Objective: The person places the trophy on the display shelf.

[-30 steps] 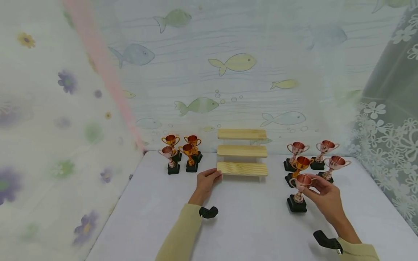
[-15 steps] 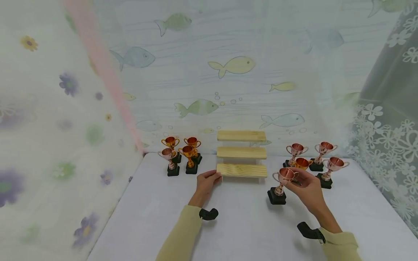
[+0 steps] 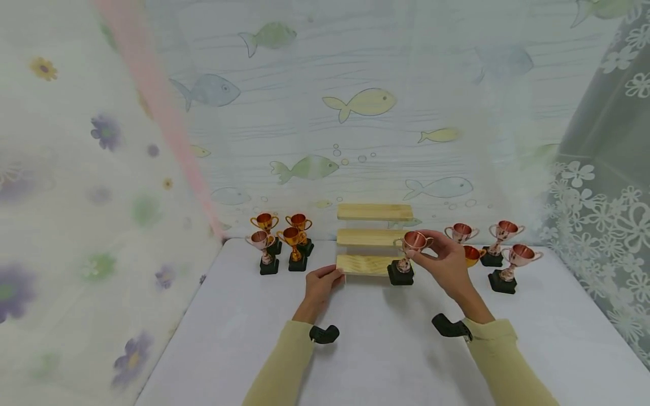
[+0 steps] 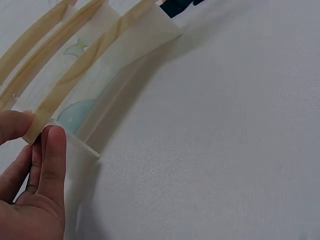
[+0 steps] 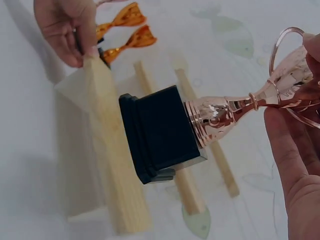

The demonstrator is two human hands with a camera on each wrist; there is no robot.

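Observation:
My right hand (image 3: pixel 447 265) grips a rose-gold trophy cup (image 3: pixel 413 242) by its bowl and handle side. The trophy's black base (image 5: pixel 162 135) is raised in front of the right part of the lowest wooden step of a three-step display stand (image 3: pixel 363 264). In the right wrist view the trophy looks upright relative to the stand and apart from its boards. My left hand (image 3: pixel 321 287) pinches the left end of that lowest step, thumb (image 4: pixel 15 125) above and fingers below.
Several gold and rose-gold trophies (image 3: pixel 291 237) stand left of the stand. Several more trophies (image 3: pixel 519 256) are at the right, partly behind my right hand. A fish-print curtain (image 3: pixel 304 113) hangs behind the white table (image 3: pixel 376 349).
My right hand has carried the rose-gold trophy leftward and up from the right group to the front of the stand. The left hand has stayed on the step.

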